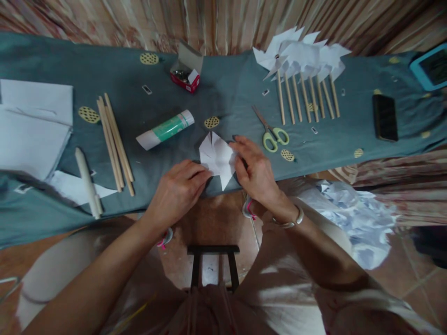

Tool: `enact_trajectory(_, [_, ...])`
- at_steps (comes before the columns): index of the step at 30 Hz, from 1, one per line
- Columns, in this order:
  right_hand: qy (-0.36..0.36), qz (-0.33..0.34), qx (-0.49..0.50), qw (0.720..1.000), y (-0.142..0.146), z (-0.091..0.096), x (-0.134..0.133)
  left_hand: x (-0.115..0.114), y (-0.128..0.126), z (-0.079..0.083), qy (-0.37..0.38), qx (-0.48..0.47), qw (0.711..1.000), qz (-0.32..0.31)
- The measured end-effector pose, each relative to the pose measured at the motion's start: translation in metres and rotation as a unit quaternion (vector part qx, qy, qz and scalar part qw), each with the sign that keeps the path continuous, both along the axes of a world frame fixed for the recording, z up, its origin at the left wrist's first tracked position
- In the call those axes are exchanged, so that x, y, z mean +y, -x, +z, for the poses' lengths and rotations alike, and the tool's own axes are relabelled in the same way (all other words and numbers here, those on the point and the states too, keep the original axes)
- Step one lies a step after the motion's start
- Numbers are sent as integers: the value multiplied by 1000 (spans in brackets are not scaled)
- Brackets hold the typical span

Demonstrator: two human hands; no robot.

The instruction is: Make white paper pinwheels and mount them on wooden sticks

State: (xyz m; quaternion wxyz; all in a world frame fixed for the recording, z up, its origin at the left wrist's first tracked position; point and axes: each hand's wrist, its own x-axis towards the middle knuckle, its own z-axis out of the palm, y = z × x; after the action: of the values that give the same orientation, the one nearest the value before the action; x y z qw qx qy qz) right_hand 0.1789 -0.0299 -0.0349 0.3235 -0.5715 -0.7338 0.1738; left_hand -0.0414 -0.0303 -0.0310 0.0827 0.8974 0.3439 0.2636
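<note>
A white paper pinwheel (218,158), cut and folded with pointed flaps, is near the table's front edge between my hands. My left hand (179,188) pinches its lower left side with thumb and fingers. Curled around the right edge of the same paper, my right hand (256,172) grips it with thumb and fingertips. Green-handled scissors (270,132) lie just beyond my right hand, blades pointing away. Past my left hand rests a white glue stick (165,130) with a green label.
Finished pinwheels (303,56) on sticks lie in a row at the back right. An open red box (186,77) holds small metallic pieces. Wooden sticks (113,144), a white tool (87,181) and paper sheets (35,125) are left; a phone (385,117) and scrap bag (356,218) are right.
</note>
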Motion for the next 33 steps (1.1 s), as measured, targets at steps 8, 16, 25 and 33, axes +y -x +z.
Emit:
enact_trajectory(8, [-8, 4, 3, 1000, 4, 9, -4, 22, 17, 4, -13, 11, 998, 62])
enact_trajectory(16, [-2, 9, 4, 1000, 5, 11, -7, 14, 12, 10, -30, -2, 998, 63])
enact_trajectory(25, [-2, 11, -5, 1000, 6, 11, -9, -4, -8, 2, -9, 38, 999, -16])
enact_trajectory(33, [-25, 10, -30, 999, 2, 14, -11, -3, -8, 4, -20, 48, 999, -16])
